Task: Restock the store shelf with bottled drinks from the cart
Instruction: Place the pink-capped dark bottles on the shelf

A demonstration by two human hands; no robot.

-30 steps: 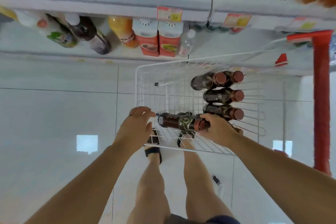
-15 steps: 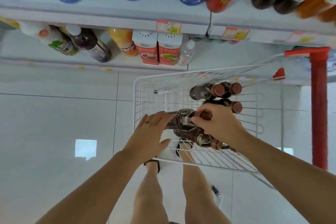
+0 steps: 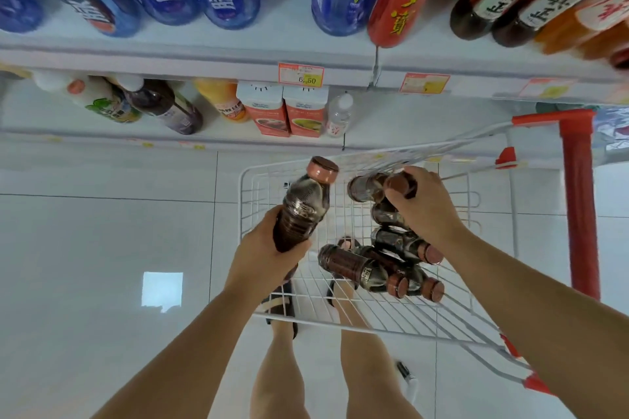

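Both forearms are cut off by the lower edge of the frame. At the centre, the left hand [image 3: 263, 253] grips a bottle [image 3: 301, 211] by its lower part, cap up, over the cart [image 3: 340, 323]. The right hand [image 3: 420, 206] closes on the neck of another bottle [image 3: 366, 187] in the cart, partly hiding it. More bottles [image 3: 377, 269] lie in the basket. Above, the shelf [image 3: 190, 59] holds drinks, many cut off by the top edge.
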